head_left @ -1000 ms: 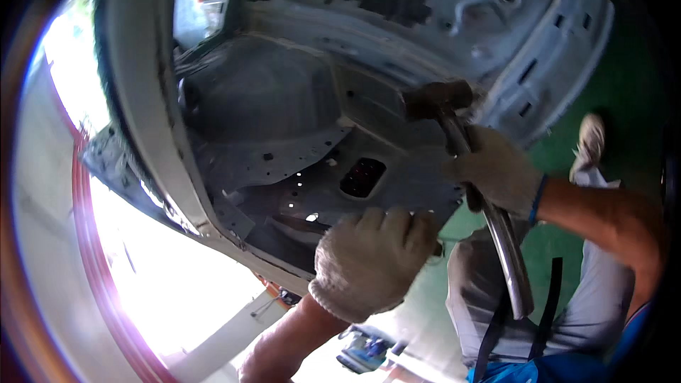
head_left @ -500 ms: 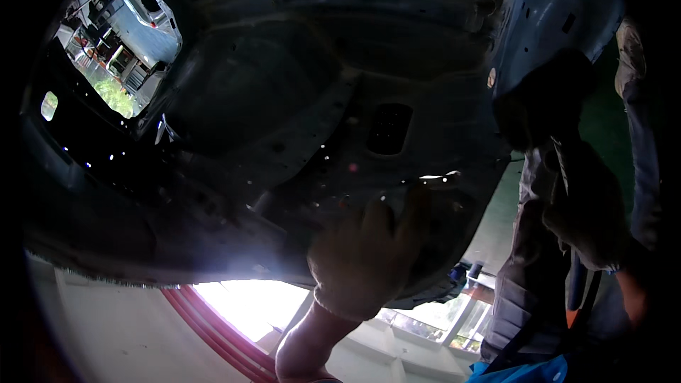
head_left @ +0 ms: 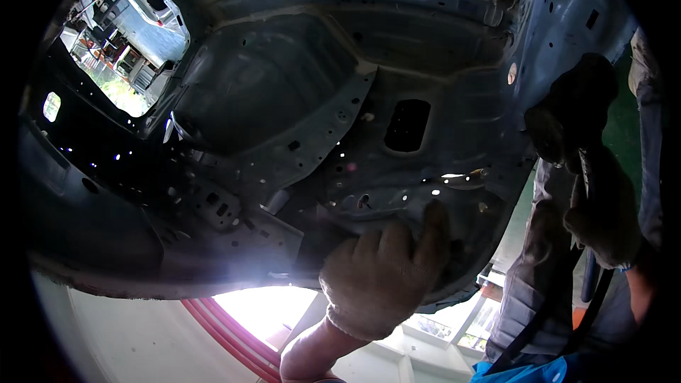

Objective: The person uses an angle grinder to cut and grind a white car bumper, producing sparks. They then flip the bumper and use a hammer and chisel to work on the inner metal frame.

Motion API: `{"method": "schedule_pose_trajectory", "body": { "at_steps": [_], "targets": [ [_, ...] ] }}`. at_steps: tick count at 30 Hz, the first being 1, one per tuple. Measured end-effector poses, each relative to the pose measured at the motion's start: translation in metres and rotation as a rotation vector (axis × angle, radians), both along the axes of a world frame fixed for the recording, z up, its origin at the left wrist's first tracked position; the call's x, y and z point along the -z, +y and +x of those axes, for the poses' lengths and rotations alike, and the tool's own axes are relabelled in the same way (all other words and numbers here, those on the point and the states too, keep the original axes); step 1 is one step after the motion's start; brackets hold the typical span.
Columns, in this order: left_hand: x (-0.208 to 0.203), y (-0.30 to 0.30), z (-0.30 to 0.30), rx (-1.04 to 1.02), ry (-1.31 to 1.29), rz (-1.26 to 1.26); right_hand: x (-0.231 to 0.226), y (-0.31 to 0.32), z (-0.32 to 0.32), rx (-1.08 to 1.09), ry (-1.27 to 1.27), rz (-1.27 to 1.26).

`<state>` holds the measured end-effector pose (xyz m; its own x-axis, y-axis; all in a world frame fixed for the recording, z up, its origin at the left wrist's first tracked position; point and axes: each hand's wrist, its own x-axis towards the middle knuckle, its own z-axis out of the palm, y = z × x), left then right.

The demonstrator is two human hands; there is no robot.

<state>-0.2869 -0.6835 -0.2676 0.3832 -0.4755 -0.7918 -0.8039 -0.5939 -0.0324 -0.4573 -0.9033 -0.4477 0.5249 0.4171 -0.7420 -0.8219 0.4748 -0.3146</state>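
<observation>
My left hand (head_left: 383, 276), in a pale work glove, lies against a grey vehicle body panel (head_left: 461, 113) pierced by holes. One digit stretches along the metal; the other fingers bend, their tips hidden. It appears open, with nothing visible in it. At the right, my right hand (head_left: 606, 216), also gloved, is closed round the handle of a mallet (head_left: 574, 103). The mallet's dark, bulky head is above the hand, beside the panel's right edge; its handle end sticks out below. Shadow hides the head's exact shape.
A rounded wheel-arch bulge (head_left: 273, 85) fills the upper left of the body shell. My grey-trousered leg (head_left: 525, 291) is at the lower right, over a green floor (head_left: 618, 110). A red band (head_left: 234, 340) and pale structure show beyond the panel's lower edge.
The picture is brighter, showing more of the panel's holes and seams. Panel and hands appear shifted slightly right in view. The left hand stays against the panel and the right keeps hold of the mallet.
</observation>
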Motion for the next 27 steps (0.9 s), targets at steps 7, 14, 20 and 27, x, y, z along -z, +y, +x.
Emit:
{"method": "schedule_pose_trajectory", "body": {
  "at_steps": [7,14,20,27],
  "targets": [
    [0.001,0.002,0.007,0.008,-0.043,-0.055,-0.006,-0.014,-0.025,0.102,-0.09,-0.152],
    [-0.007,-0.008,0.003,-0.016,-0.006,-0.067,-0.053,-0.037,-0.081,0.0,-0.101,-0.555],
    [-0.01,-0.005,0.007,0.021,0.036,-0.167,-0.13,0.053,-0.055,-0.088,-0.483,-0.473],
    [-0.009,-0.009,0.004,0.035,0.081,-0.06,-0.098,0.067,-0.052,0.062,-0.639,-0.563]
  ]
}}
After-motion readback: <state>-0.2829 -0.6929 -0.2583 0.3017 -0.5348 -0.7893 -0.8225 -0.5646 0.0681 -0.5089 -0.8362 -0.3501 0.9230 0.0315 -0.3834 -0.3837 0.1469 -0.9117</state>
